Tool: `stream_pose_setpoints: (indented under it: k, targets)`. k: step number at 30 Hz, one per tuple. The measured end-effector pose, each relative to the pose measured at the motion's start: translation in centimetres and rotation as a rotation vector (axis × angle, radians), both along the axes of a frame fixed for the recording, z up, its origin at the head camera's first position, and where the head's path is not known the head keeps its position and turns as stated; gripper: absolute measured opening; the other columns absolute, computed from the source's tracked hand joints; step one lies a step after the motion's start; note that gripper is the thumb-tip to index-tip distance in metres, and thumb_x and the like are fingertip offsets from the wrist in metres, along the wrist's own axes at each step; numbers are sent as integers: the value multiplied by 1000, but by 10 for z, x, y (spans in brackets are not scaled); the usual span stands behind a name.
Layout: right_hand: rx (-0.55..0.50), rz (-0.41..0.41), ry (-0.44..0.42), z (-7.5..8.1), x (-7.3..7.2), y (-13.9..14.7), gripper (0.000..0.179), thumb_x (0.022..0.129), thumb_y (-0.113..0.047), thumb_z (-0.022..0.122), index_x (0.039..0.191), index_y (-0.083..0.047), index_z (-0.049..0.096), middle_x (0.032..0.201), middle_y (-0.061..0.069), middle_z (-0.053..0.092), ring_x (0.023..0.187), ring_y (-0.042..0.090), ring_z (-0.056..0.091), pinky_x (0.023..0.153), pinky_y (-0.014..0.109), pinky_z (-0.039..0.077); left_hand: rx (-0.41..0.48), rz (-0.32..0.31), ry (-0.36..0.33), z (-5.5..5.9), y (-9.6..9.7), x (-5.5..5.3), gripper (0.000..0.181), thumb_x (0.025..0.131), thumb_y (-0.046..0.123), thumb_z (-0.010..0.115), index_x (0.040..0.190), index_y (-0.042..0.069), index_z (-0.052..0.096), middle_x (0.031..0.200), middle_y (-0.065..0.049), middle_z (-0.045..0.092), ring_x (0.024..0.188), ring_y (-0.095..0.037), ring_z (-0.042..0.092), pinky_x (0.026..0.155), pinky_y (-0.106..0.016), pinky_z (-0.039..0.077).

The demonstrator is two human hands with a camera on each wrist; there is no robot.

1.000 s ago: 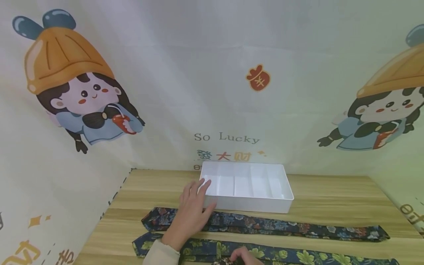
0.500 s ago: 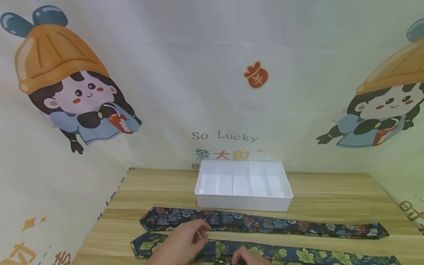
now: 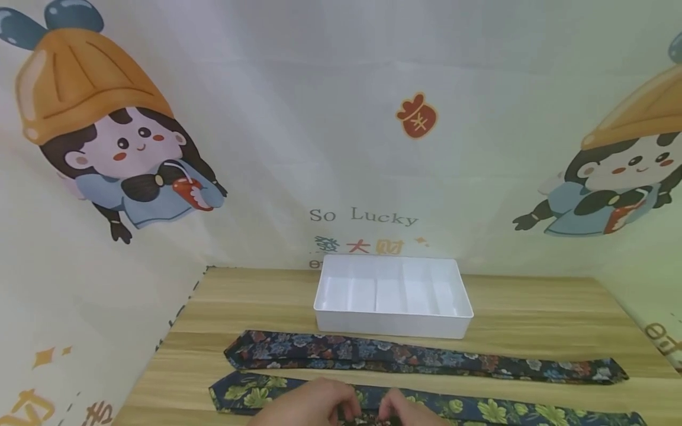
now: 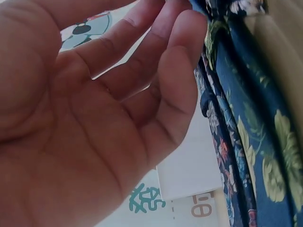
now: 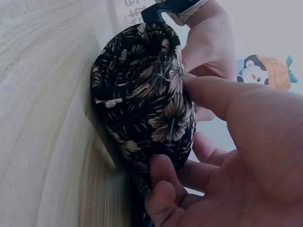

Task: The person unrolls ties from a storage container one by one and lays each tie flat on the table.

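A rolled-up black necktie with pale flowers [image 5: 142, 90] stands close over the table in the right wrist view. My right hand [image 5: 236, 127] grips it, thumb on one side and fingers below. My left hand [image 3: 314, 402] bends its fingers in at the roll's other side; in the left wrist view its curved fingers [image 4: 177, 85] reach up toward the roll, the contact mostly hidden. Beneath both hands in the head view runs a navy necktie with yellow-green flowers [image 3: 492, 409]. Behind it lies a dark necktie with blue and red flowers [image 3: 426, 358], stretched lengthwise.
Beyond the neckties stands a white box [image 3: 394, 324] with several compartments, near the back of the wood-grain table [image 3: 256, 296]. A pale printed cloth [image 3: 277, 148] with cartoon figures walls in the back and sides.
My left hand has left the box's left rim and come down to the rolled necktie beside my right hand. The right hand keeps hold of the roll; the view shifts slightly.
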State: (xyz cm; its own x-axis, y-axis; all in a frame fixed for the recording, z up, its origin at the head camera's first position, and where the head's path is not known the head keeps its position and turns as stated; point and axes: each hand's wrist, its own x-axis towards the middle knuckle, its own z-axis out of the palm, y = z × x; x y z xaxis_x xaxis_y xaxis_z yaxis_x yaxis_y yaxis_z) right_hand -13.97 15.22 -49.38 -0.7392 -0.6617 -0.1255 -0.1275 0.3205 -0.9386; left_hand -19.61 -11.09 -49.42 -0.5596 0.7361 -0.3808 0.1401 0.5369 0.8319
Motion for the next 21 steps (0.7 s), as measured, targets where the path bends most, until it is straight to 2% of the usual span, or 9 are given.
stream_pose_setpoints:
  k: [2, 3, 5, 7, 10, 15, 16, 18, 21]
  targets:
    - [-11, 25, -22, 0, -1, 1, 29, 103, -27, 59, 116, -5, 45, 117, 17, 68, 91, -6, 59, 79, 22, 51, 12, -42, -16, -35, -5, -12, 22, 89, 42, 77, 108, 32, 72, 96, 13, 71, 75, -11, 68, 64, -30, 55]
    - [-15, 38, -32, -1, -2, 2, 30, 103, -27, 59, 117, -4, 45, 119, 20, 67, 96, -5, 60, 83, 22, 51, 27, -51, -23, -48, -6, -15, 21, 89, 43, 77, 107, 33, 72, 96, 12, 72, 76, -12, 68, 64, -31, 55]
    - [-19, 52, -58, 0, -4, 3, 32, 103, -29, 59, 119, -4, 46, 119, 17, 66, 97, -4, 59, 83, 23, 51, 49, -76, -28, -65, -8, -21, 20, 90, 44, 76, 108, 35, 72, 97, 14, 72, 79, -9, 69, 65, -30, 56]
    - [-32, 63, -75, 0, -5, 3, 32, 103, -30, 58, 118, -4, 47, 115, 10, 65, 93, -4, 58, 81, 22, 50, 53, -102, -13, -67, -5, -21, 18, 92, 42, 74, 108, 35, 73, 97, 15, 73, 81, -7, 70, 67, -29, 56]
    - [-74, 85, -69, -1, -4, 3, 30, 105, -28, 56, 114, 0, 49, 106, 2, 64, 83, -4, 56, 73, 20, 48, 56, -133, 15, -63, 0, -17, 14, 94, 39, 72, 107, 33, 74, 93, 17, 72, 81, -1, 68, 69, -25, 56]
    - [-112, 111, -32, -1, -2, 3, 25, 106, -22, 54, 107, 3, 50, 92, -7, 61, 70, -6, 51, 63, 17, 44, 47, -120, 34, -61, 5, -12, 12, 94, 34, 71, 104, 29, 76, 88, 17, 72, 77, 0, 67, 67, -24, 55]
    - [-111, 114, -24, -1, -2, 3, 24, 106, -21, 54, 106, 3, 50, 90, -7, 61, 69, -7, 50, 61, 16, 43, 47, -117, 38, -61, 6, -11, 12, 94, 34, 71, 103, 28, 77, 87, 17, 72, 76, 0, 67, 67, -23, 55]
    - [-113, 123, -21, 0, -2, 4, 23, 106, -20, 53, 107, 3, 49, 86, 3, 63, 68, -7, 50, 61, 16, 44, 51, -109, 50, -62, 7, -10, 11, 94, 34, 72, 100, 27, 77, 84, 16, 72, 74, -1, 67, 65, -24, 55]
    - [-106, 121, -24, 1, 0, 5, 22, 106, -21, 54, 112, 0, 49, 96, 13, 68, 77, -7, 57, 67, 18, 49, 52, -105, 57, -63, 6, -8, 12, 93, 39, 71, 93, 29, 78, 78, 15, 72, 68, -3, 67, 60, -26, 55]
